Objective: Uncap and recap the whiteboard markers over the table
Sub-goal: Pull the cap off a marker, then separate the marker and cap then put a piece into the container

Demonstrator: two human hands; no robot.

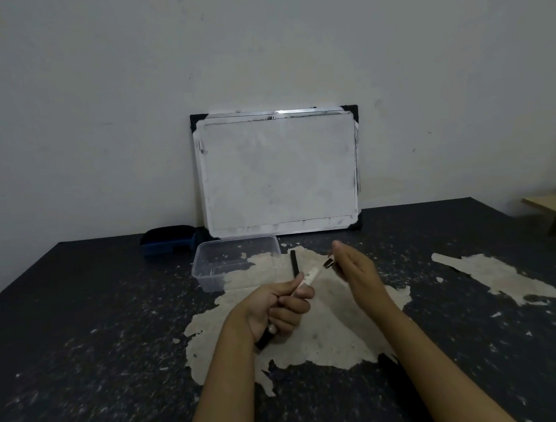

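My left hand (277, 307) grips a whiteboard marker (309, 276) with a white barrel; its black end sticks out below my palm. My right hand (354, 269) holds the black cap (329, 262) just beyond the marker's upper end, a small gap apart. A second, black marker (294, 263) lies on the table (80, 343) behind my hands, next to the clear container.
A clear plastic container (236, 264) stands left of the lying marker. A small whiteboard (278, 172) leans on the wall at the table's back. A dark blue eraser (168, 239) sits left of it. The dark tabletop has worn pale patches.
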